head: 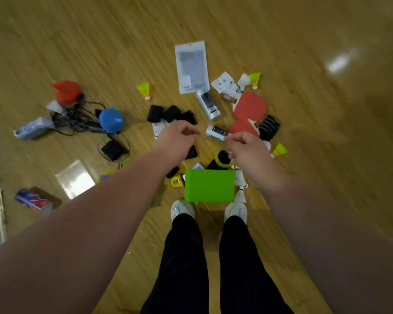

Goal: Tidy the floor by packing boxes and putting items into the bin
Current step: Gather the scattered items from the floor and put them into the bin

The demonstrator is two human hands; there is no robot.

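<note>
A person in black trousers (186,257) is standing on the wooden floor (315,98), white shoes (182,209) planted side by side. A green box (209,185) is lying flat on the floor just in front of the toes, with its lid closed. A white shuttlecock (240,196) is resting beside its right edge and a small yellow gadget (176,181) beside its left.

Both bare arms are reaching forward over the clutter. The left hand (177,138) is hanging above the floor with fingers loosely curled and nothing visible in it. The right hand (247,150) is doing the same, thumb and fingertips close together but not touching. The picture is blurred there.

Under the right hand a yellow tape roll (224,165) is sitting near the box's far edge. Beyond the hands, black pouches (171,113) are lying in a row. Two white tubes (208,105) are lying to their right, then a pair of red paddles (250,107). A yellow shuttlecock (279,150) is sitting just right of the right hand.

Off to the left, a blue ball (111,120) and a red one (66,91) are tangled in black cables (77,121). Farthest out, a clear packet (192,66) is lying flat.
</note>
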